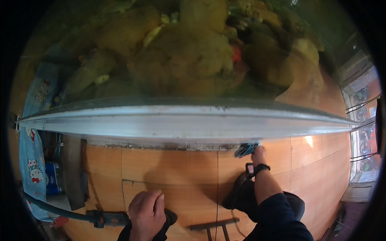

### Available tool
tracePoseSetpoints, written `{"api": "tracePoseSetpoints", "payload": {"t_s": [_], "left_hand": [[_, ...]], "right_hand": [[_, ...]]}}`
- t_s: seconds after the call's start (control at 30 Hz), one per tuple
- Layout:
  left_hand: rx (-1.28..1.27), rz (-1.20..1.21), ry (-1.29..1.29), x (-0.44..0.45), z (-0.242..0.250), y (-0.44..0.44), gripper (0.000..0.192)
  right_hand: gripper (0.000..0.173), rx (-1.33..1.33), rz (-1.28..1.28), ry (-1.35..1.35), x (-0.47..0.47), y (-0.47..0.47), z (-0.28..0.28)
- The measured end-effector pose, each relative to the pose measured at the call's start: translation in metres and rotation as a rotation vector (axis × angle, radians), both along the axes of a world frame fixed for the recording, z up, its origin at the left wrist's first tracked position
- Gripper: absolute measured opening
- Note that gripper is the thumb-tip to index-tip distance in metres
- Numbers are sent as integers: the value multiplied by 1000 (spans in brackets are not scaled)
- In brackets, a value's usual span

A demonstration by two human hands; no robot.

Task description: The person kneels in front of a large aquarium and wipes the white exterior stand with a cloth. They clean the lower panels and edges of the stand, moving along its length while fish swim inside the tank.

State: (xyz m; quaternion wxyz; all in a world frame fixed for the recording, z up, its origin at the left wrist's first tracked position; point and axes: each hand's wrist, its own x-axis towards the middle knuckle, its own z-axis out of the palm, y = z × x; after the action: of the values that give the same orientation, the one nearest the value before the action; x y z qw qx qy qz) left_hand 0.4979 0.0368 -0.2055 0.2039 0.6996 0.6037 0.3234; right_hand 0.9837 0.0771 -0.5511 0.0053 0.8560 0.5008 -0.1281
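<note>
My right hand (258,154) reaches forward with a crumpled grey-blue cloth (246,150) in its fingers. The cloth is against the underside of a long white-silver edge (175,125), where it meets wood-look panels (187,165). A dark watch band (261,168) circles that wrist. Lower down, my left hand (147,212) is curled into a fist near my leg, and no object shows in it. Beyond the edge, large yellowish rock-like shapes (181,54) appear blurred behind murky glass, with a small red patch (236,54) among them.
At left hangs a light-blue cartoon-print curtain (34,153), beside a blue-wrapped pack (52,177). A blue-grey tube (57,209) runs to a dark flat piece (110,218) by my left hand. A dark metal frame (215,224) stands near my legs. Glazing (365,132) is at right.
</note>
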Motion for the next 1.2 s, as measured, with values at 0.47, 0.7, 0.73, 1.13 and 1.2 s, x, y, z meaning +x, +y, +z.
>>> {"api": "tracePoseSetpoints", "payload": {"t_s": [0.47,0.7,0.73,1.13,1.2], "left_hand": [[-37,3,52,0,5,-11,11],[53,-17,27,-5,17,-13,16],[45,-12,25,-8,17,-13,17],[37,-30,0,-23,16,-18,17],[32,-36,-5,-20,18,-16,16]], "right_hand": [[41,266,113,424,-14,8,-14],[40,287,102,538,-81,28,-30],[38,313,225,470,-93,28,-28],[30,245,324,480,-286,64,-13],[31,164,353,429,-293,66,-4]]}}
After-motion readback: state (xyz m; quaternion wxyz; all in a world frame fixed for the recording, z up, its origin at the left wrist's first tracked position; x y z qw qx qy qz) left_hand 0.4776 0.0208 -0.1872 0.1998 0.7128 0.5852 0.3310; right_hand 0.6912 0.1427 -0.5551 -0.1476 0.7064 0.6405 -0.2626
